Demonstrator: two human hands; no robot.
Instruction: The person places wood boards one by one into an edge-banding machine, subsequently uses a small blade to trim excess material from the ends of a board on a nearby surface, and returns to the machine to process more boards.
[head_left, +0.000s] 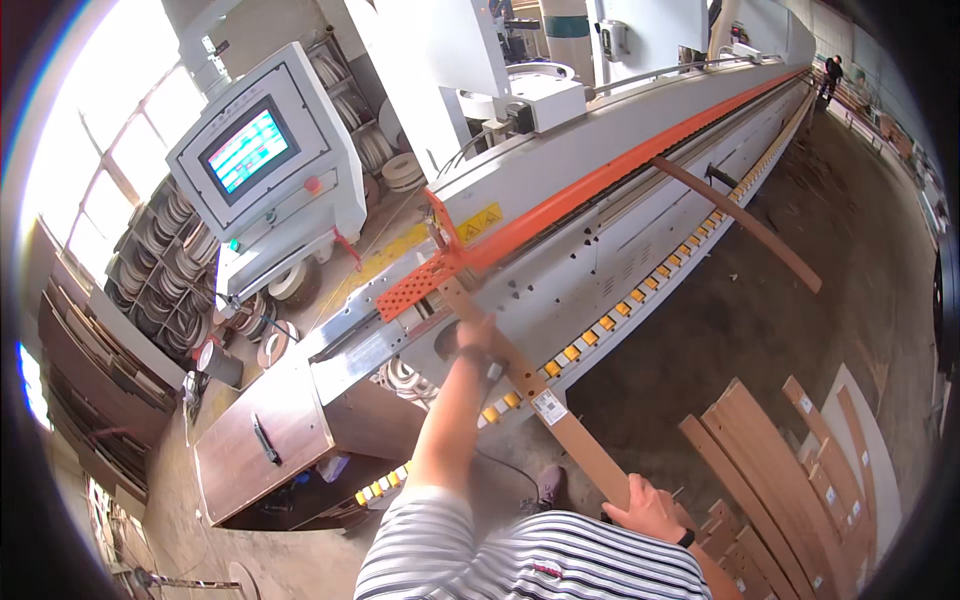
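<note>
From workshop floor (660, 375) beside the machine (560, 168), best keep the board (578, 438) steady with right grip (648, 512) round its outer end and left grip (476, 336), closure unclear, nearer the machine.

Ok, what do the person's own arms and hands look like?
Both the left hand and the right hand are ungloved. The shirt has dark and white stripes; its left sleeve is short, leaving that forearm uncovered. The right wears a black band; a greyish item by the left is too blurred to identify.
</note>
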